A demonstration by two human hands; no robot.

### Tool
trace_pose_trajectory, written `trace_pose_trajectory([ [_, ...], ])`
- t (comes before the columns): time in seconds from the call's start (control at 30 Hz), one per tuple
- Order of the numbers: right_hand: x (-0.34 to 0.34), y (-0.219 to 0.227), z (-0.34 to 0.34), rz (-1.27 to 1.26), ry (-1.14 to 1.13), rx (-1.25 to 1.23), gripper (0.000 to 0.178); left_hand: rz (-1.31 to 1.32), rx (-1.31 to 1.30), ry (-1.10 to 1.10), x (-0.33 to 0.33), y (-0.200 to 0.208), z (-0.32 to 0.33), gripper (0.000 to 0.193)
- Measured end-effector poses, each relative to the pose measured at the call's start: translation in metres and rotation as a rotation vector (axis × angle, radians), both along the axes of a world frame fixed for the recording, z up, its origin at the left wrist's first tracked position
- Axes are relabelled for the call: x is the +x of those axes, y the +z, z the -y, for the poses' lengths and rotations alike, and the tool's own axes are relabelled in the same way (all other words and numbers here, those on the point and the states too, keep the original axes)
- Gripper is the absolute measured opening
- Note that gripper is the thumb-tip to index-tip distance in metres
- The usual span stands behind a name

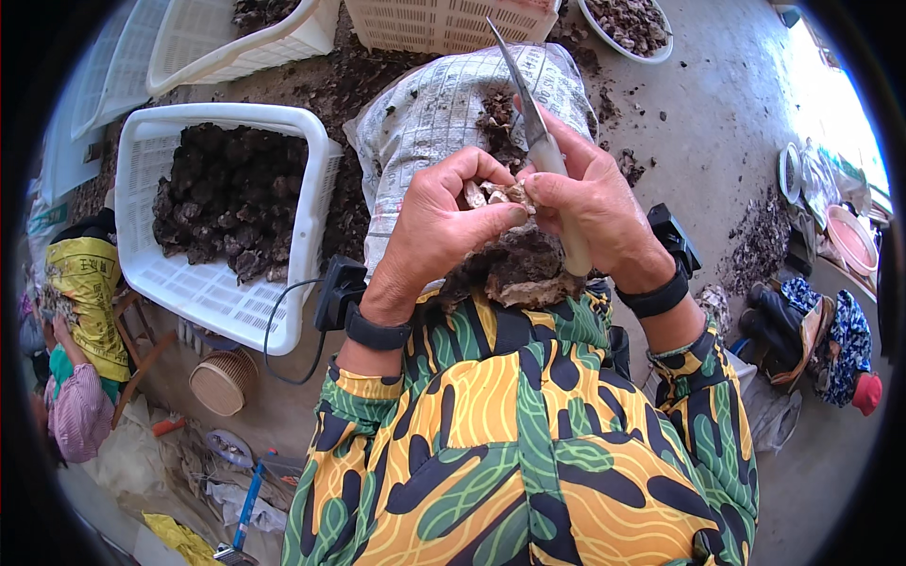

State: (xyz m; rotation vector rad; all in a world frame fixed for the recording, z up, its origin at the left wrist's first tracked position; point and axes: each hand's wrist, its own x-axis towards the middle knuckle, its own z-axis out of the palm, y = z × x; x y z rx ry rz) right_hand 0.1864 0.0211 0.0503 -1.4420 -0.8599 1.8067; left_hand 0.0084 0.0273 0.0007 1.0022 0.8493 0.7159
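Observation:
My left hand [439, 215] is closed, pinching a small lumpy cream-and-brown piece [497, 194] between thumb and fingers; it looks like fungus, but its kind is unclear. My right hand [604, 208] grips a knife [528, 104] by its pale handle, with the pointed blade up and away from me. The right thumb touches the piece too. Below the hands, ragged brown scraps [528, 276] lie on my lap. Just beyond, a white woven sack [425, 118] bulges, with dark crumbs on top.
At left stands a white plastic basket [316, 203] of dark lumps. More crates [444, 26] and a bowl [665, 47] of brown scraps sit at the far side. A wicker basket [223, 382] and another person's sleeve [80, 415] are at lower left. Shoes [774, 325] lie right.

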Motion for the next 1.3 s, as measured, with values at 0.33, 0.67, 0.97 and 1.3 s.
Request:
trace_pose_trajectory([
  [0.33,0.004,0.001,0.000,-0.190,-0.022,-0.104,0.066,0.263,-0.242,0.002,-0.001,-0.005,0.003,0.020],
  [0.67,0.018,-0.005,-0.001,-0.189,-0.066,-0.034,0.067,0.446,-0.322,0.006,-0.016,-0.006,-0.004,0.021],
  [0.97,0.006,-0.008,0.003,0.056,0.067,0.062,0.072,0.119,-0.223,-0.036,-0.001,-0.004,0.002,0.012],
  [1.3,0.067,-0.009,0.010,0.350,-0.237,0.205,0.065,-0.221,-0.053,0.057,-0.019,-0.010,-0.006,0.015],
])
